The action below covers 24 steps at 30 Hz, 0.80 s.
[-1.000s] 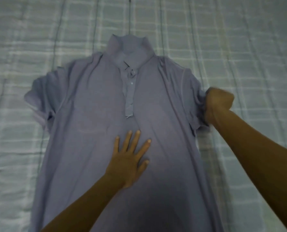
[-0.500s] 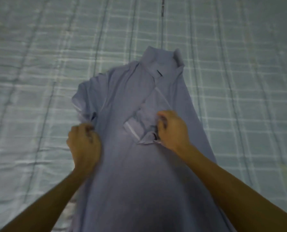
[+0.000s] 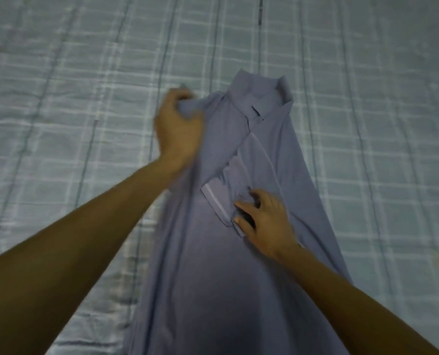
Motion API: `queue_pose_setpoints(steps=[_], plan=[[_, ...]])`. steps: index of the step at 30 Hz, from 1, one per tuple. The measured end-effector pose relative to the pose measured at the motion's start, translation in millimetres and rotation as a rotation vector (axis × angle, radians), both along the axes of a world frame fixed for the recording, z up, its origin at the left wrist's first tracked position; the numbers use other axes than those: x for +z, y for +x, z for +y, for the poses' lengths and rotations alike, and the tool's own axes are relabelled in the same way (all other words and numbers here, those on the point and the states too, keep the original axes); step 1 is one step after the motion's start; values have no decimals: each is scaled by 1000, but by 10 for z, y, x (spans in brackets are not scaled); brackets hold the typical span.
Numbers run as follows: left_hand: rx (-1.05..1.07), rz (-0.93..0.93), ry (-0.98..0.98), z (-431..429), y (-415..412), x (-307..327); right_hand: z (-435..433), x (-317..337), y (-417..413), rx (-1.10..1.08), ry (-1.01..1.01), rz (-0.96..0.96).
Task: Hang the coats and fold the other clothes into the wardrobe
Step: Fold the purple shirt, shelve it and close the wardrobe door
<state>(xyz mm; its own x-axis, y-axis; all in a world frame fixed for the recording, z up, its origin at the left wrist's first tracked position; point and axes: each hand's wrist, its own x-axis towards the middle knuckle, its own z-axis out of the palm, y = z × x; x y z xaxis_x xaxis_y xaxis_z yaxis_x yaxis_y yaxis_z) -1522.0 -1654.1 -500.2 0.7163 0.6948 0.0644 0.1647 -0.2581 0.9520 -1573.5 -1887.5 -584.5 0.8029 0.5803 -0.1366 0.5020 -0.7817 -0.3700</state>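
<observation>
- Polo shirt (image 3: 213, 265): blue-grey, short-sleeved; lies front up and lengthwise on the bed, collar end away from the person, hem running out of the bottom edge of the view.
- Collar (image 3: 259, 96): stands up at the far end of the shirt; a small dark tag shows just below it.
- Sleeve (image 3: 221, 196): the right-side one; folded inward across the chest, its pale hem band lying slantwise near the middle of the shirt; the right edge of the shirt body is folded in with it and makes a long straight line.
- Left hand (image 3: 178, 129): at the shirt's left shoulder; fingers (image 3: 172, 98) curled round a bunch of the cloth, which is lifted off the bed; hand and forearm blurred.
- Right hand (image 3: 267, 219): rests on the folded sleeve, just beside its hem band; fingers (image 3: 241, 204) bent and slightly spread, tips on the cloth; thumb near the hem's corner; cannot tell whether it pinches the cloth or only presses on it.
- Bedspread (image 3: 72, 85): pale green-grey check with white and darker lines; lies under the shirt and fills the view on every side.
</observation>
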Motion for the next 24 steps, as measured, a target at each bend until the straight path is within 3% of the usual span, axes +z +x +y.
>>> queue_pose_setpoints(steps=[3,5,8,10,17,20,24], plan=[[-789,42,39,-816,-81,121,-114,85,-88,-130,181,-21],[-995,70,224,-1115,-237,17,-333,122,-117,-320,246,-66],[-754,58,301,-1060,-516,-259,-762,125,-147,-728,262,-66],[-673,123,412,-903,-762,-470,-969,94,-190,-828,241,-55],[-604,488,568,-676,-2100,-797,-1164,37,-583,-702,180,-62],[-675,612,659,-751,-2636,-775,-1370,-15,-759,-665,84,-60],[-841,645,791,-1055,-3133,-774,-1726,-22,-1105,-691,43,-76]])
